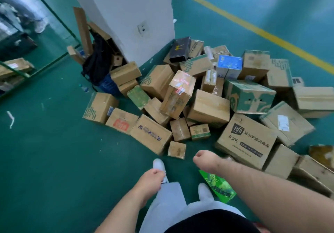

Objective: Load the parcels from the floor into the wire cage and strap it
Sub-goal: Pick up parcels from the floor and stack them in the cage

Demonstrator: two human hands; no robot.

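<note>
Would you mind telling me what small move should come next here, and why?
Probably bend and reach the right hand to the small cardboard box just ahead: it lies nearest, with nothing stacked on it, and this hand looks empty.

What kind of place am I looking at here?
Probably a parcel depot or warehouse: a heap of taped cardboard parcels on the green painted floor, a yellow lane line, and a green-framed cage at left.
</note>
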